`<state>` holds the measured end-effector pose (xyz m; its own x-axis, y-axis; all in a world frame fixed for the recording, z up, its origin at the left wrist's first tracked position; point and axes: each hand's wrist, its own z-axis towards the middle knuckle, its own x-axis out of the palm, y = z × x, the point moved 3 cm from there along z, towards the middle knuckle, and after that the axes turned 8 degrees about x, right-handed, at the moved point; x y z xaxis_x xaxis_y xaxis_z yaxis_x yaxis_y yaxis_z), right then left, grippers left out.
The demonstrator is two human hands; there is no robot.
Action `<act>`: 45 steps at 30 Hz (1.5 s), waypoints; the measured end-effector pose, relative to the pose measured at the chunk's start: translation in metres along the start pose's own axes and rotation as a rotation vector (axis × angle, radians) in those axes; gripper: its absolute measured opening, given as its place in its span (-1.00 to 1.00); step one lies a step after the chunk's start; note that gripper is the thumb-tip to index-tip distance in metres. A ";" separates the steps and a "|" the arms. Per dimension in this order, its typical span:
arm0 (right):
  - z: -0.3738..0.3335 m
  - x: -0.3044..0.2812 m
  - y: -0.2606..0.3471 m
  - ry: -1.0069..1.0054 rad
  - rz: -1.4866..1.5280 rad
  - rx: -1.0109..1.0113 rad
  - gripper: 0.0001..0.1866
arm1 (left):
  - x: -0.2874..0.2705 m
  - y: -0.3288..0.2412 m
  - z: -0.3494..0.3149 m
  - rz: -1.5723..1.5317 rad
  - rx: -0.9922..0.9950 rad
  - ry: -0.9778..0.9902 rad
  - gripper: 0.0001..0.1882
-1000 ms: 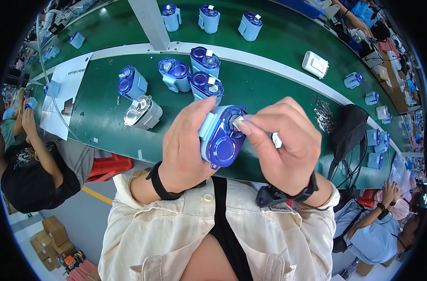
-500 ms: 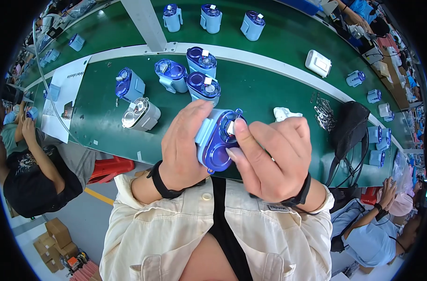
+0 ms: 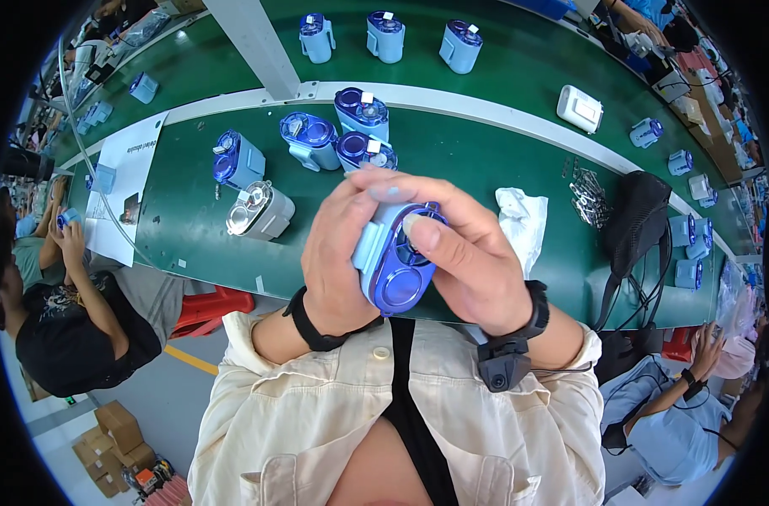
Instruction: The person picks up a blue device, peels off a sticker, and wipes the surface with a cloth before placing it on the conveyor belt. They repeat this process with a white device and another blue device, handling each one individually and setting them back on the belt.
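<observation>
Left hand [image 3: 335,261] wraps the left side of a light-blue unit [image 3: 401,282] with dark-blue translucent lid, held just above the near edge of the green bench [image 3: 460,160], in front of the chest. Lid faces the wearer, tilted. Right hand [image 3: 479,274] is closed on the same unit: thumb pressed at the round opening in the lid's far end, fingers arched over that end; fingertips of both hands overlap there in view. Can't tell what's under the thumb. Beyond the hands: four more blue-lidded units on the bench, one [image 3: 367,152] just past the fingers, plus a grey one with clear lid [image 3: 262,211] left of the left hand. Right of the right hand: crumpled white wrap [image 3: 523,221], then a heap of small metal parts [image 3: 588,202], then a black bag [image 3: 633,215] with cords. Behind the white rail [image 3: 452,99]: three blue units in a row, and a white unit [image 3: 580,110] on its side, further right. Co-worker at far left [image 3: 85,329] has a small blue unit [image 3: 68,219] in hand.
</observation>
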<state>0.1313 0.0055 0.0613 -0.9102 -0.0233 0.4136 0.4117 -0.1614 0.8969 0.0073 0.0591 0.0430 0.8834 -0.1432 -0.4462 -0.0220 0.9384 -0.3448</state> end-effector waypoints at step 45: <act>0.141 -0.311 0.065 -0.829 -1.655 -0.099 -0.38 | -0.020 0.039 -0.016 -0.195 -0.096 -0.180 -0.06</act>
<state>0.4481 0.1418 0.0130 -0.0670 0.6238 -0.7787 -0.7968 0.4363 0.4181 -0.0187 0.0938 0.0255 0.9442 -0.2515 -0.2128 0.1195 0.8635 -0.4900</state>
